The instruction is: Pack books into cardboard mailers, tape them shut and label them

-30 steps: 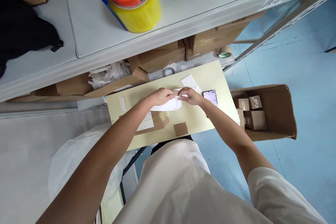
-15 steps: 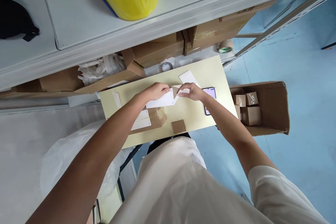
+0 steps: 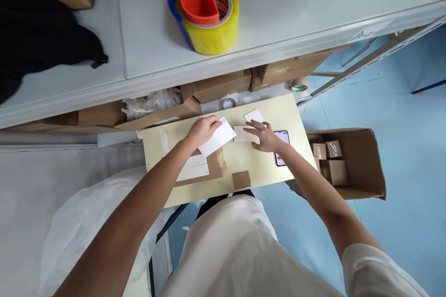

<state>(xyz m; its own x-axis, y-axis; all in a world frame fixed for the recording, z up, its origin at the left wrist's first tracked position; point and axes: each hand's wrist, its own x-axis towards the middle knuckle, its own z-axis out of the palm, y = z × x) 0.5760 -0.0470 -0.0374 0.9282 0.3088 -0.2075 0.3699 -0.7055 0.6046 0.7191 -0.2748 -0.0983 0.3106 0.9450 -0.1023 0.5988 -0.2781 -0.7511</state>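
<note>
My left hand point(image 3: 204, 131) is closed on a flat white card point(image 3: 219, 139), held tilted above a brown cardboard box point(image 3: 219, 163). Other white cards point(image 3: 193, 169) lie on top of that box. My right hand point(image 3: 264, 136) has its fingers spread, over the edge of a white card point(image 3: 243, 133) lying on the pale yellow table point(image 3: 256, 164). Whether the fingertips touch this card I cannot tell. Another white card point(image 3: 254, 115) lies just beyond them. By my right wrist is a phone point(image 3: 282, 148) with its screen lit. A small brown cardboard piece point(image 3: 241, 179) rests near the table's front edge.
Above the table runs a grey shelf point(image 3: 278, 23) carrying a yellow tape roll point(image 3: 223, 39) with a red and blue dispenser. Underneath stand cardboard boxes point(image 3: 223, 86), one holding white gloves point(image 3: 153, 102). An open carton point(image 3: 362, 162) with small boxes is on the right.
My hands have moved apart. The left has turned its white card toward me; the right has opened, and a white card now lies flat beneath it. The view has tipped upward.
</note>
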